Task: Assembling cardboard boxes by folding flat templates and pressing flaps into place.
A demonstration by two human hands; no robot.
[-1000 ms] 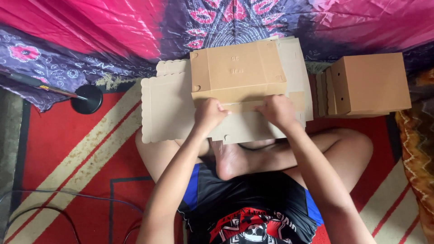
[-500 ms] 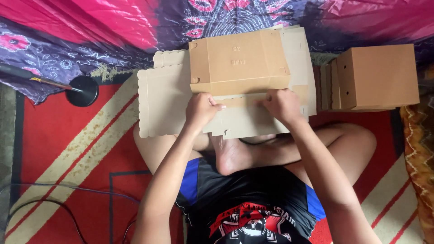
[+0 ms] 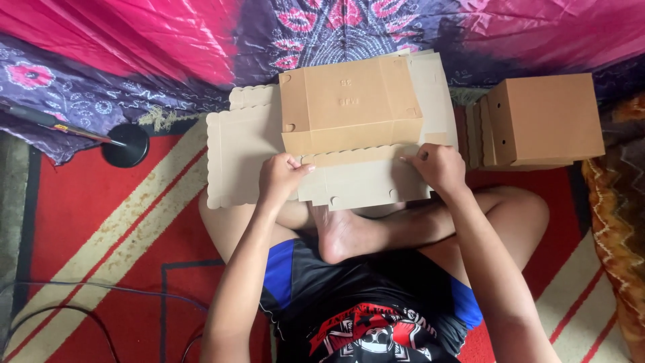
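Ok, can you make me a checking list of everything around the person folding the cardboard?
Surface: red striped rug.
Job's things: flat cardboard box blank, partly folded, lying on a pale scalloped sheet.
Clutter: stack of folded boxes at right; black round base at left.
Grippers: left hand and right hand both press the blank's front flap.
Cables: thin cables on rug, lower left.
Surroundings: pink and purple patterned cloth behind.

Centre frame: left hand (image 3: 282,176) & right hand (image 3: 440,166) pinch front flap of flat brown cardboard box blank (image 3: 349,107). Folded boxes (image 3: 544,121) upper right; black round base (image 3: 125,144) left.
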